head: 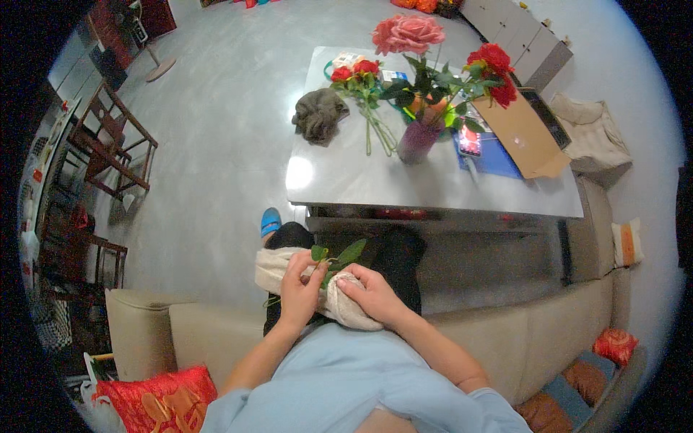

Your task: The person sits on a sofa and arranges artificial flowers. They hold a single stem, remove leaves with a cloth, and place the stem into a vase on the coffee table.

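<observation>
Over my lap lies a cream cloth, part of it bunched into a rounded bundle. My left hand is on the cloth, its thumb and fingertips pinched at a green leafy stem. Several leaves stick up between my two hands, and a thin end of stem shows below at the left. My right hand grips the bunched cloth, thumb on top and fingers around its far side. Whatever lies inside the bundle is hidden.
Ahead stands a white table bearing a purple vase of artificial flowers, loose red roses, a dark crumpled cloth, a lit phone and a cardboard sheet. A beige sofa runs beneath me, with a red cushion.
</observation>
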### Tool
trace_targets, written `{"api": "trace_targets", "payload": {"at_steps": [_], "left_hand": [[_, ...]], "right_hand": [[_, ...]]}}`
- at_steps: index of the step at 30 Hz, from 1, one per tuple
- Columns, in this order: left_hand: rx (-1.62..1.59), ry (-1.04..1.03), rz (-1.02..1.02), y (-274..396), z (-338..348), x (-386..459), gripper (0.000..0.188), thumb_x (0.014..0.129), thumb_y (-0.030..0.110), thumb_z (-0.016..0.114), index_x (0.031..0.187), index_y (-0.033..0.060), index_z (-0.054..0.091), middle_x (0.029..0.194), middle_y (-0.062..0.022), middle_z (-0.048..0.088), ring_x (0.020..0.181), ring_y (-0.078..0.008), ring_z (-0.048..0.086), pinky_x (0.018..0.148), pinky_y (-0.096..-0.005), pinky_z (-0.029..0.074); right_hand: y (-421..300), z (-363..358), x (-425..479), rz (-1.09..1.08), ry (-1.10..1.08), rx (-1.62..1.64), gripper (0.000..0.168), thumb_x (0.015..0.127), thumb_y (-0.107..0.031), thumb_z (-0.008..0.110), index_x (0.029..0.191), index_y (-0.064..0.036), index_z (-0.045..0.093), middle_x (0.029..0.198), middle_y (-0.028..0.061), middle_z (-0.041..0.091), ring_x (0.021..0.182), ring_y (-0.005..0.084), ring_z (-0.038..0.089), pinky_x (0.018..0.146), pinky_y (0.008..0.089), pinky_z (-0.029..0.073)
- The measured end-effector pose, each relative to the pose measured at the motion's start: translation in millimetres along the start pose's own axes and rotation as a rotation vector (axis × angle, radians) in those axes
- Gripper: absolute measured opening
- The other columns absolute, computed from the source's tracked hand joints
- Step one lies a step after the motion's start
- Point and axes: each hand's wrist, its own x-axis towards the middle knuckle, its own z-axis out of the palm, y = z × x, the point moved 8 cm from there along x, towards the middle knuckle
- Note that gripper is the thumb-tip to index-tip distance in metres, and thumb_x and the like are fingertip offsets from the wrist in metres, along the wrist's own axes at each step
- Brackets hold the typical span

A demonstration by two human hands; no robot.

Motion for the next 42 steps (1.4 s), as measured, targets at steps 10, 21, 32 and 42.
{"api": "trace_targets", "payload": {"at_steps": [10,21,32,42], "left_hand": [[0.026,-0.109,0.047,-23.3,6.8,2.3,0.009,0.085,0.010,0.061,0.089,0.0025,0.058,0.098,-0.0043,0.055,0.092,-0.0150,0.054,0.073,-0.0276,0.046],[-0.094,-0.119,-0.125,-22.5,9.5,-1.2,0.011,0.086,0.012,0.061,0.092,0.0036,0.059,0.098,-0.0013,0.056,0.089,-0.0107,0.054,0.073,-0.0255,0.046],[-0.031,-0.379,-0.110,-26.3,2.5,-3.4,0.029,0.095,0.023,0.043,0.102,0.0006,0.059,0.094,-0.0053,0.061,0.090,-0.0130,0.055,0.082,-0.0275,0.044],[-0.303,-0.536,-0.447,-31.6,23.3,-16.8,0.029,0.096,0.028,0.041,0.096,0.0049,0.059,0.071,-0.0011,0.058,0.057,-0.0074,0.050,0.051,-0.0183,0.040]], "right_hand": [[7.0,6.4,-1.4,0.023,-0.077,-0.001,0.029,0.082,-0.019,0.067,0.103,-0.002,0.057,0.095,0.0045,0.061,0.086,0.0117,0.056,0.077,0.0281,0.047],[-10.2,-1.5,-5.9,-0.051,0.073,-0.360,0.025,0.079,-0.021,0.065,0.095,-0.002,0.061,0.086,0.0126,0.064,0.079,0.0205,0.062,0.072,0.0322,0.049],[-17.0,-31.2,-12.7,-0.157,0.321,-0.203,0.017,0.081,-0.010,0.061,0.095,-0.001,0.060,0.083,0.0078,0.064,0.080,0.0130,0.059,0.072,0.0270,0.047],[-25.6,-30.4,-17.1,-0.204,0.303,-0.128,0.013,0.081,-0.004,0.060,0.094,-0.001,0.061,0.086,0.0055,0.063,0.082,0.0120,0.058,0.075,0.0259,0.046]]}}
